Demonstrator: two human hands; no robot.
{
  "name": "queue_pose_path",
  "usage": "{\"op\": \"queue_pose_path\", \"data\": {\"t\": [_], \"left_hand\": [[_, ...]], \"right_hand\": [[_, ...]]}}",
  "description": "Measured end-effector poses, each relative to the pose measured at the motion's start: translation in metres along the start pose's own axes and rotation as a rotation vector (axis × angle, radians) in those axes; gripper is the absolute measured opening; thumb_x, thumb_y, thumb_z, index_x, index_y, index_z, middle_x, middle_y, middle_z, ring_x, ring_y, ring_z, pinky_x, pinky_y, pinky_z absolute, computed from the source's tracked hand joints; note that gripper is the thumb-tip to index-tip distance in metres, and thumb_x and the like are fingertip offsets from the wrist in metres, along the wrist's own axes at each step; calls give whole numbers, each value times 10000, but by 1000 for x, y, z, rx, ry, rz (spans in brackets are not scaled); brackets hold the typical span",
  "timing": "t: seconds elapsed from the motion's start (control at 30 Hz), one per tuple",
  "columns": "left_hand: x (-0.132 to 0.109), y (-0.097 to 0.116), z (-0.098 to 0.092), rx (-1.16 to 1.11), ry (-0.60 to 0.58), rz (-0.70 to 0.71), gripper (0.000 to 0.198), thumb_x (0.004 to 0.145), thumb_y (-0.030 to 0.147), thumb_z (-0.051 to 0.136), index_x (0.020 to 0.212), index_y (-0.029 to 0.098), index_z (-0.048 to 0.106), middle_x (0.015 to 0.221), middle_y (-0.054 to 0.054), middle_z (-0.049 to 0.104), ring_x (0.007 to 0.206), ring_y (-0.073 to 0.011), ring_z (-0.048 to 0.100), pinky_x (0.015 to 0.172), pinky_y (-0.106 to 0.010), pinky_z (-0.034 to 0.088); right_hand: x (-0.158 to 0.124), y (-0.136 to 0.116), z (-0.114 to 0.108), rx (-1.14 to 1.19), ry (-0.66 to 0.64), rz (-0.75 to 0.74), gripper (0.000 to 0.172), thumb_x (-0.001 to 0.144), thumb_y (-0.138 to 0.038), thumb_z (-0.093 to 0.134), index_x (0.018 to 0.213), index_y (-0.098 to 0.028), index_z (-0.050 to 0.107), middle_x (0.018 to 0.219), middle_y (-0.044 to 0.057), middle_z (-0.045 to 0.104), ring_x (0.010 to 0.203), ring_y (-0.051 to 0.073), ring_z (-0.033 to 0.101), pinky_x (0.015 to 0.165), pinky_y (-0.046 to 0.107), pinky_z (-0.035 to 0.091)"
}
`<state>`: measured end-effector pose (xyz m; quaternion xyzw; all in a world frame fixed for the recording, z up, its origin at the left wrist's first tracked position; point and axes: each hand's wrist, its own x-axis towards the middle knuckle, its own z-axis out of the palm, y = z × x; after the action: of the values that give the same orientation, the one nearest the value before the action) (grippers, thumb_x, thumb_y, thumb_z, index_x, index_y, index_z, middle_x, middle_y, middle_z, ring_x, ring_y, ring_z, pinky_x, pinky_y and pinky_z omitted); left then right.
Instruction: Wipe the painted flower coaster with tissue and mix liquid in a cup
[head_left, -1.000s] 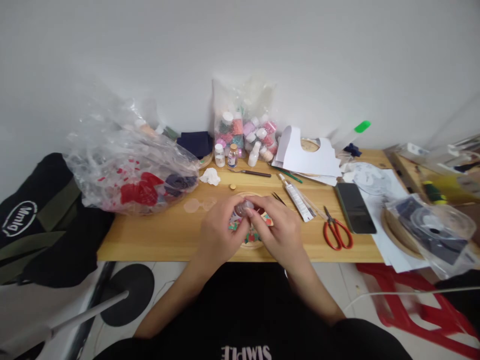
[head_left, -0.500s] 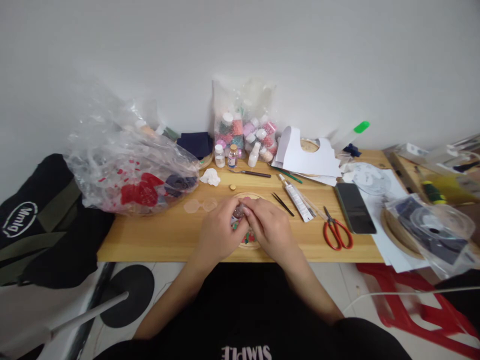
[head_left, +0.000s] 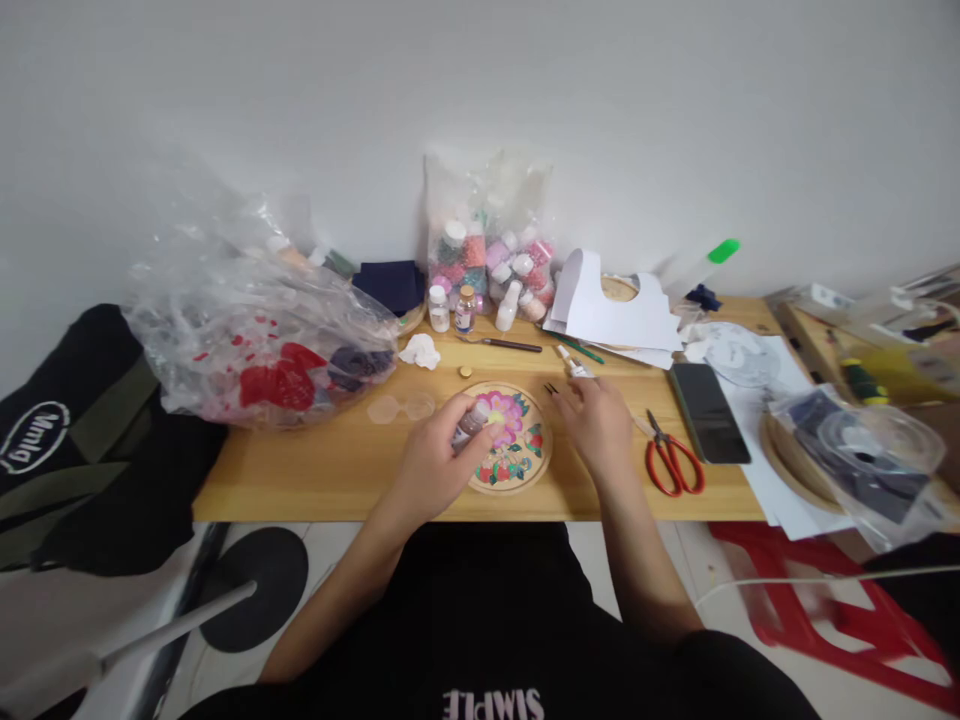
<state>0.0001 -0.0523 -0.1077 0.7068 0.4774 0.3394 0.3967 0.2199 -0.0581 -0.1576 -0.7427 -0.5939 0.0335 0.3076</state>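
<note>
A round wooden disc (head_left: 512, 442) painted with a pink flower and green leaves lies near the front edge of the wooden table (head_left: 315, 470). My left hand (head_left: 437, 462) is closed round a small bottle (head_left: 471, 421) held at the disc's left rim. Off to the disc's right, my right hand (head_left: 598, 427) rests over the table with fingers loosely apart, beside dark tweezers (head_left: 555, 392) and a white glue tube (head_left: 574, 364). It holds nothing that I can see.
Red-handled scissors (head_left: 673, 466) and a black phone (head_left: 707, 399) lie to the right. A bag of small bottles (head_left: 487, 262), loose white papers (head_left: 611, 310), a large crumpled plastic bag (head_left: 255, 330) and a black bag (head_left: 67, 440) crowd the back and left. A brush (head_left: 506, 346) lies behind the disc.
My hands were together over the disc on the small bottle. My right hand has let go and moved right towards the tweezers, uncovering the painted flower; my left hand keeps the bottle.
</note>
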Motion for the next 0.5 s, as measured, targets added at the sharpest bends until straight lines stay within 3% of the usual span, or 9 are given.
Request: {"op": "queue_pose_path", "data": {"t": [0.13,0.27,0.4,0.5], "left_hand": [[1,1,1,-186,-34,-5,114,866,310,583,815,208,588,720,17,583,673,-147,559,621,-263,453],[0,6,2,-337,-66,-63,140,871,334,576,786,223,563,672,15,536,660,-158,548,575,-266,451],[-2,18,-2,-422,-92,-91,134,889,365,568,842,241,589,635,18,529,686,-172,581,583,-271,480],[-4,28,-6,-456,-100,-96,137,909,374,563,917,248,616,636,14,540,720,-181,613,582,-273,496]], "right_hand": [[-2,22,11,-60,-20,5,233,876,-319,569,746,-167,689,773,132,692,712,251,625,671,392,495],[-4,15,7,-19,14,-76,258,924,-312,495,790,-181,672,740,94,689,687,226,624,639,357,491],[-7,-14,-26,89,48,-241,202,949,-337,497,936,-203,646,803,57,715,685,199,655,617,322,515],[-12,-44,-60,172,130,-523,107,921,-210,589,1021,-229,620,809,25,710,667,165,655,619,289,522]]}}
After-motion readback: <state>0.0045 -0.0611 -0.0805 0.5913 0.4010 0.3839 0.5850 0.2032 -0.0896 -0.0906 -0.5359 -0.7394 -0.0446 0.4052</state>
